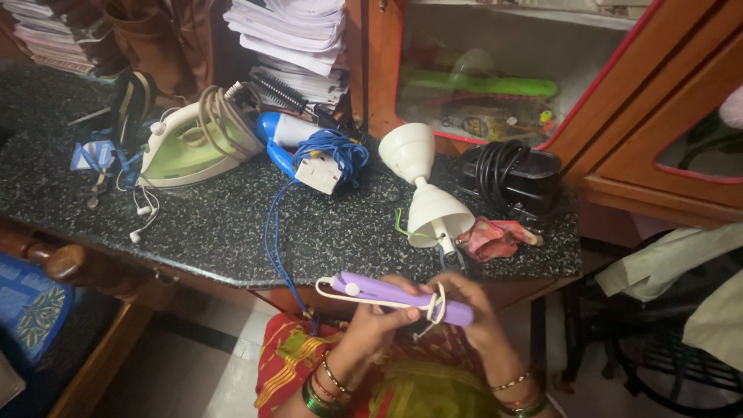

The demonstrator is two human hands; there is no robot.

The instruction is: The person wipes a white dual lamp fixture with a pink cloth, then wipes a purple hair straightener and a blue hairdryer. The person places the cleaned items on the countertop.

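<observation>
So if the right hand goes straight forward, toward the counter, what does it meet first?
Probably the crumpled red cloth at the counter edge, with the white lamp holder just beside it. The right hand holds the purple device nearer than both, though depth is unclear.

Both forearms leave the lower edge; the left hand (371, 325) and right hand (472, 310) cover the underside of the slim purple plastic appliance (395, 294). Stacked white papers (290, 35) are cropped at top, and items behind the glass-fronted wooden cabinet (480, 85) are blurred beyond telling.
</observation>
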